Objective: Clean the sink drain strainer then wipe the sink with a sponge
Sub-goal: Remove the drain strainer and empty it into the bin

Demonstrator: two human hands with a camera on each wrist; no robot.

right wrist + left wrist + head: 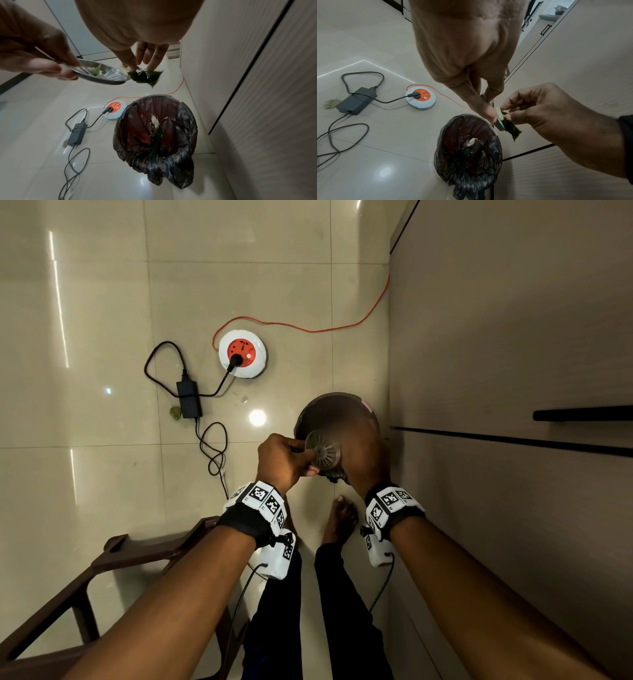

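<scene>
A person's left hand (32, 54) grips the rim of a round, slotted metal sink drain strainer (102, 75) between thumb and curled fingers, holding it tilted in the air above a bin. The right hand (544, 106) pinches a dark green leaf scrap (145, 77) at the strainer's far edge; the leaf hangs down from the fingertips (133, 68). A pale green scrap and some whitish bits lie inside the strainer.

Directly beneath the hands stands a round waste bin lined with a black plastic bag (154, 136), on the glossy beige tiled floor (102, 302) and hard against a beige cabinet front (513, 337). A whitish scrap and something dark green lie in the bag.

Nearer the wearer, a bare foot (340, 520) rests on the tiles, and a dark brown wooden frame (113, 563) sits to the left.

Beyond the bin lies a round white extension socket with an orange face (242, 353), its thin orange cable (342, 326) trailing off along the cabinet. A black plug is in the socket, and its cord leads to a black power adapter brick (188, 404) on the tiles, with a small leaf just beside it.
</scene>
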